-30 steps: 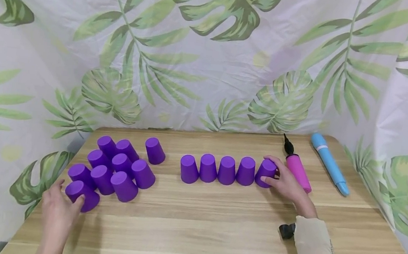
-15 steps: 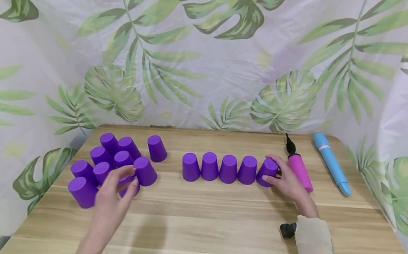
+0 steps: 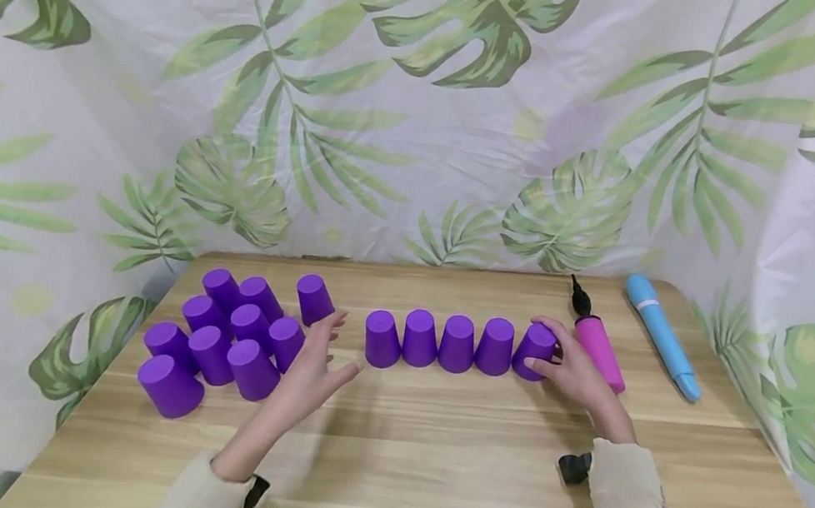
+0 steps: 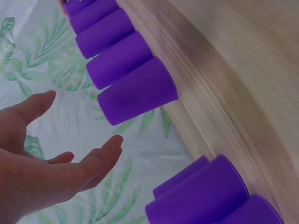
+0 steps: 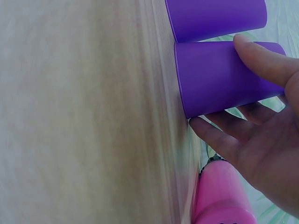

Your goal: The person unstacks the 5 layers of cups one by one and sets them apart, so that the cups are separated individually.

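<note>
Several purple cups stand upside down in a row at the middle of the table. My right hand (image 3: 575,372) holds the row's rightmost cup (image 3: 530,353); in the right wrist view its thumb and fingers lie around that cup (image 5: 215,79). Thumb and fingers spread apart, my left hand (image 3: 311,373) is in the air with nothing in it. It is left of the row's leftmost cup (image 3: 382,341), and the left wrist view has a gap between the fingers and that cup (image 4: 138,91). Behind the left hand, more upside-down purple cups (image 3: 211,353) stand in a cluster.
A single purple cup (image 3: 314,300) stands behind the cluster on its right. At the right lie a pink pump (image 3: 598,351) with a black nozzle and a light blue tube-shaped pump (image 3: 664,338). A leaf-printed cloth (image 3: 422,122) hangs behind the wooden table (image 3: 443,468).
My left hand has moved right from the cluster's front-left cup, across the cluster, to near the row, and its fingers have spread. The right hand has stayed at the rightmost cup.
</note>
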The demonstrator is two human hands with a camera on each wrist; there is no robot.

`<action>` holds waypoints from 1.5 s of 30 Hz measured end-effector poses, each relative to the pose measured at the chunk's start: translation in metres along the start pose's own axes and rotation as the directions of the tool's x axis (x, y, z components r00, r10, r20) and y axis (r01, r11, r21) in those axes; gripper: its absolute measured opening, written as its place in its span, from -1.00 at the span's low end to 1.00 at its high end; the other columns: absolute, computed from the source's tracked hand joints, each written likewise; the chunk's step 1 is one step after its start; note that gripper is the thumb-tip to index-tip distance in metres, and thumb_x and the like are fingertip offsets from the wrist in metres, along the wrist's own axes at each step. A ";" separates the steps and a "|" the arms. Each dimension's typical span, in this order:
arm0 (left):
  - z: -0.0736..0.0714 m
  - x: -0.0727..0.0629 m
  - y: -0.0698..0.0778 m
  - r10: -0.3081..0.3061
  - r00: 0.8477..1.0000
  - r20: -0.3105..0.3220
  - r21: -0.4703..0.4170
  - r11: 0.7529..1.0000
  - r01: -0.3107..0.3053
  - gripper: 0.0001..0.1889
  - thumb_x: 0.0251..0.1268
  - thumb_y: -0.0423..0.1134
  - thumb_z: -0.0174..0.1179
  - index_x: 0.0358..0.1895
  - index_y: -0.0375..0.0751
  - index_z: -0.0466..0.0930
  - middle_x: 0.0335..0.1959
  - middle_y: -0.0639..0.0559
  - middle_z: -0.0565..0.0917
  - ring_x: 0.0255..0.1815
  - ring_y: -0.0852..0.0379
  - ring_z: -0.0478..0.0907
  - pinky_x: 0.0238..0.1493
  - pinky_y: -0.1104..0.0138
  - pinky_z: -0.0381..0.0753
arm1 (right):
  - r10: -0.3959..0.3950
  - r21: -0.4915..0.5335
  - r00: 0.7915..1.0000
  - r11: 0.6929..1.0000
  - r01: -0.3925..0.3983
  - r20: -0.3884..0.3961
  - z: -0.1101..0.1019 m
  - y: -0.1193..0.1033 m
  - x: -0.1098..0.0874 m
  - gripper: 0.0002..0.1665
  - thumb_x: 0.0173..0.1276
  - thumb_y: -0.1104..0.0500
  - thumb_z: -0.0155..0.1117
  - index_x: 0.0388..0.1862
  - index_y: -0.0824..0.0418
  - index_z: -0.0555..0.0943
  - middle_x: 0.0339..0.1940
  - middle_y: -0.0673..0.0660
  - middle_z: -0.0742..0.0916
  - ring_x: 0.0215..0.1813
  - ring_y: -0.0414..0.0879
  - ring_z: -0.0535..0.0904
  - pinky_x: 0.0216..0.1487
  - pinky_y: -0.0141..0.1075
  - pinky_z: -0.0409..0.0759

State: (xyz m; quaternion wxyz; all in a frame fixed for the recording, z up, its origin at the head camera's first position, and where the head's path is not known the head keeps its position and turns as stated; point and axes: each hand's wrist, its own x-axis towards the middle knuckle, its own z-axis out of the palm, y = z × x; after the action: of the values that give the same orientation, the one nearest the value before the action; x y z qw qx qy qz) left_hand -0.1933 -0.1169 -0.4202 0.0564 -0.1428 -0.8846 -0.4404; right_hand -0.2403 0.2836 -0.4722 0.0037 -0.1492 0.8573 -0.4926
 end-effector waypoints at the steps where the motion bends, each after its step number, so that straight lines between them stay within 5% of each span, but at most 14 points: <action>1: 0.003 0.007 0.000 -0.006 1.000 0.018 0.000 1.000 0.006 -0.17 0.17 -0.35 0.33 0.45 -0.27 0.04 0.34 -0.33 0.24 0.31 -0.30 0.25 0.16 -0.11 0.46 | -0.001 0.001 1.000 1.000 0.001 -0.002 0.000 0.001 -0.001 -0.23 0.30 0.33 0.29 0.44 0.26 0.19 0.29 0.45 0.41 0.25 0.41 0.40 0.20 0.17 0.44; 7: 0.024 0.036 0.000 -0.013 0.997 0.077 0.022 1.000 0.012 -0.14 0.14 -0.35 0.34 0.45 -0.33 0.03 0.37 -0.35 0.20 0.33 -0.31 0.24 0.24 -0.09 0.39 | -0.003 0.009 1.000 1.000 0.003 -0.008 0.002 0.004 -0.002 -0.22 0.29 0.33 0.30 0.43 0.26 0.20 0.26 0.46 0.43 0.24 0.42 0.41 0.19 0.18 0.45; 12: 0.035 0.052 -0.001 -0.028 0.999 0.046 0.018 0.999 0.027 -0.23 0.11 -0.38 0.35 0.38 -0.37 0.16 0.28 -0.37 0.32 0.28 -0.28 0.34 0.29 -0.05 0.35 | -0.004 0.011 1.000 1.000 0.004 -0.008 0.002 0.003 -0.001 -0.23 0.30 0.33 0.29 0.43 0.25 0.21 0.29 0.44 0.41 0.25 0.39 0.41 0.19 0.17 0.45; 23: 0.046 0.066 -0.023 -0.054 0.998 -0.011 0.048 0.997 0.055 -0.39 0.05 -0.42 0.36 0.20 -0.44 0.33 0.09 -0.39 0.49 0.14 -0.26 0.46 0.21 -0.01 0.44 | -0.018 0.001 1.000 1.000 0.018 -0.005 0.001 0.002 0.004 -0.24 0.30 0.33 0.29 0.43 0.23 0.21 0.29 0.43 0.41 0.25 0.38 0.41 0.20 0.16 0.45; 28: 0.052 0.063 -0.030 -0.068 0.998 0.002 0.072 0.995 0.068 -0.41 0.04 -0.41 0.39 0.16 -0.42 0.35 0.04 -0.34 0.53 0.09 -0.22 0.50 0.17 0.00 0.48 | -0.019 0.008 1.000 1.000 0.019 -0.010 0.001 0.003 0.002 -0.24 0.29 0.36 0.28 0.42 0.26 0.21 0.28 0.44 0.42 0.24 0.40 0.42 0.19 0.17 0.45; 34: 0.045 0.044 -0.016 -0.071 0.997 -0.034 0.089 0.993 0.074 -0.39 0.11 -0.33 0.38 0.24 -0.34 0.36 0.13 -0.28 0.52 0.09 -0.19 0.52 0.11 -0.01 0.52 | -0.015 0.008 1.000 1.000 0.015 -0.005 0.003 0.004 0.000 -0.23 0.29 0.34 0.30 0.42 0.28 0.20 0.28 0.45 0.41 0.23 0.40 0.42 0.19 0.17 0.46; 40: 0.023 0.019 0.009 0.015 0.989 -0.145 0.061 0.998 -0.006 -0.33 0.11 -0.28 0.40 0.31 -0.27 0.35 0.15 -0.23 0.53 -0.04 -0.14 0.59 -0.06 0.07 0.63 | -0.019 0.010 1.000 1.000 0.019 -0.011 0.001 0.005 0.002 -0.23 0.29 0.38 0.28 0.43 0.25 0.20 0.25 0.46 0.42 0.22 0.42 0.42 0.18 0.17 0.47; 45: -0.004 -0.003 0.018 0.087 0.954 -0.286 0.064 0.995 -0.072 -0.31 -0.02 -0.31 0.48 0.25 -0.27 0.42 0.06 -0.22 0.55 -0.09 -0.11 0.59 -0.11 0.11 0.64 | -0.021 -0.001 1.000 1.000 0.021 -0.007 0.000 0.006 0.003 -0.22 0.28 0.38 0.28 0.43 0.25 0.20 0.24 0.47 0.43 0.21 0.43 0.43 0.18 0.17 0.46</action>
State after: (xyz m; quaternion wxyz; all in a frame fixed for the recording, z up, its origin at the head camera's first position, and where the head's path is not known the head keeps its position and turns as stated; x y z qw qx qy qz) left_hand -0.1855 -0.1104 -0.4052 0.2059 -0.1110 -0.8718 -0.4304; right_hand -0.2447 0.2853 -0.4773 -0.0046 -0.1562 0.8559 -0.4930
